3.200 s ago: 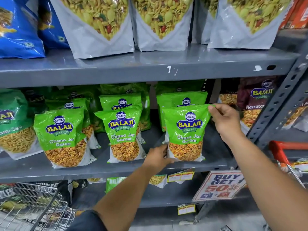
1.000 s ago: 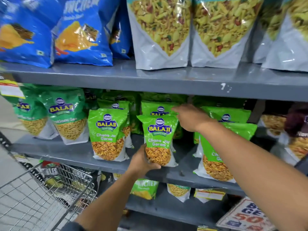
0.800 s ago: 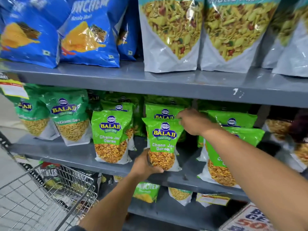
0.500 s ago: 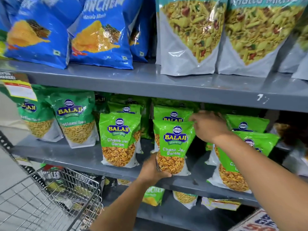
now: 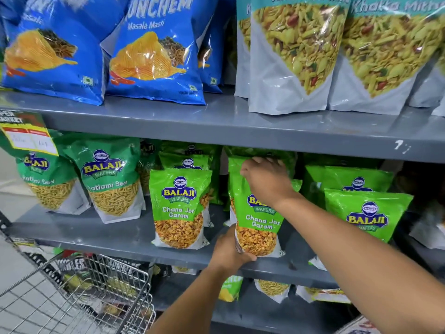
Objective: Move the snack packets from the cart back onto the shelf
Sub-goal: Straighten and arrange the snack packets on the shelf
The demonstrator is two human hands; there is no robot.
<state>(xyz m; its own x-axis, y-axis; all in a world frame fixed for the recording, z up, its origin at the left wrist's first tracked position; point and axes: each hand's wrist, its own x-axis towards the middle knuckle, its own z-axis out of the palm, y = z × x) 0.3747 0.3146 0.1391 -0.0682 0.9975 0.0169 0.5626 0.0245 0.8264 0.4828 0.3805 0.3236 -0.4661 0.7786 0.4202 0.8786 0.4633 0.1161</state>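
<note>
Held pkt: green Chana Jor Garam packet [image 5: 258,222], upright on middle shelf [image 5: 115,239], near front edge, base on the shelf board
L hand [image 5: 228,254]: closed round pkt's lower left corner, fingers curled under the base, thumb side on the pkt's left edge
R hand [image 5: 266,180]: fingers bent over pkt's top edge, pinching it; forearm crosses in front of pkt's upper right
Behind held pkt: more green pkts of same kind stacked in a row toward shelf back, tops partly hidden by R hand
Left neighbour: another Chana Jor Garam pkt [image 5: 179,208], upright, just beside held one w/ a gap betw them, not touching
Right neighbour: same-brand green pkt [image 5: 366,215], upright, partly covered by R forearm; one more right behind it
Far left, same shelf: two Ratlami Sev pkts [image 5: 109,182], darker green, standing side by side
Price tag [image 5: 29,138]: yellow/red, hangs from upper shelf edge over the leftmost sev pkt
Upper shelf [image 5: 216,126]: blue Masala Masti wafer bags [image 5: 154,51] at left, grey Khatta Mitha mix pouches [image 5: 293,56] at right, all upright
Lower shelf: a few small pkts, mostly in shadow, labels hard to read
Cart [image 5: 79,297]: wire basket at bottom left, below & left of L arm; some pkts seen through the mesh, cannot tell which kind
</note>
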